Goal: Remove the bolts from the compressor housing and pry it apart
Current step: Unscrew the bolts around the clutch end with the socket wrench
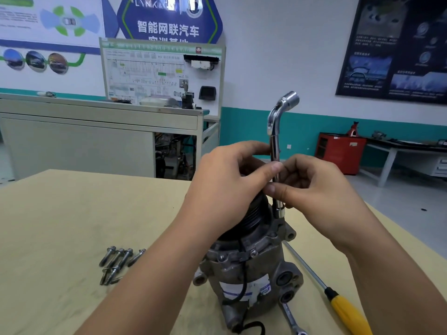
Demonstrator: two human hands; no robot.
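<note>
A grey metal compressor [251, 269] stands upright on the tan table [72, 213], its black ribbed pulley [256, 216] on top. A chrome L-shaped socket wrench [275, 131] stands vertically, its lower socket seated on the housing flange at the right of the pulley. My left hand [227, 187] rests over the pulley with thumb and fingers pinching the wrench shaft. My right hand [314, 187] pinches the same shaft from the right. Several removed bolts [118, 263] lie on the table to the left of the compressor.
A yellow-handled screwdriver [338, 303] lies to the right of the compressor, and a combination wrench [291, 319] lies by its base. A black cable [251, 327] trails from the housing. A grey workbench [96, 131] and a training board [162, 73] stand behind the table.
</note>
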